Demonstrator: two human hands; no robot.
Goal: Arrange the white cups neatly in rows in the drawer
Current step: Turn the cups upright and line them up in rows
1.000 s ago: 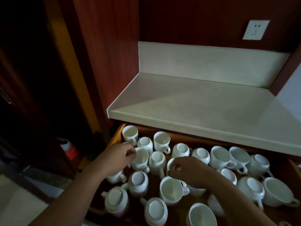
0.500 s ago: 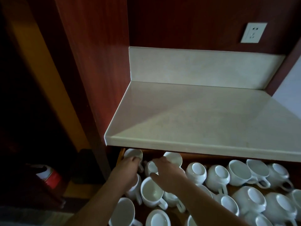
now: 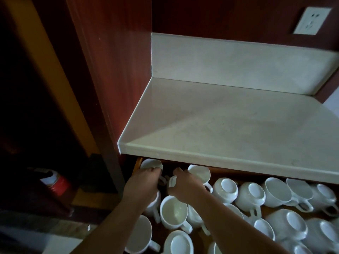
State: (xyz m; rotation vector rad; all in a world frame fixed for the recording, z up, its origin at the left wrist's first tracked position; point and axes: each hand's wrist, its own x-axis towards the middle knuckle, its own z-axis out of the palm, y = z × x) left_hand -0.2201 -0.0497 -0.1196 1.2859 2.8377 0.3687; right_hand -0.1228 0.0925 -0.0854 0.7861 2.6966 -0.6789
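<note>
Where the countertop (image 3: 229, 129) overhangs the drawer (image 3: 137, 165) at lower centre, the left hand (image 3: 141, 186) curls its fingers over the rim of the corner cup (image 3: 151, 164). The right hand (image 3: 185, 187) grips a second cup (image 3: 172, 182) just beside it. Other white cups (image 3: 278, 194) crowd the lower right.

Countertop (image 3: 229, 125) overhangs drawer (image 3: 137, 165) back row; cups (image 3: 250, 196) crowd floor, touching; dark gap between two back-left cups.

no text, brand, number or sign can be read anywhere. the red container (image 3: 59, 185) on the dark floor at the left has a pale patch on top that could be a label, but it is too dim and blurred to make out. the wall socket (image 3: 311, 21) shows only its pin holes.
</note>
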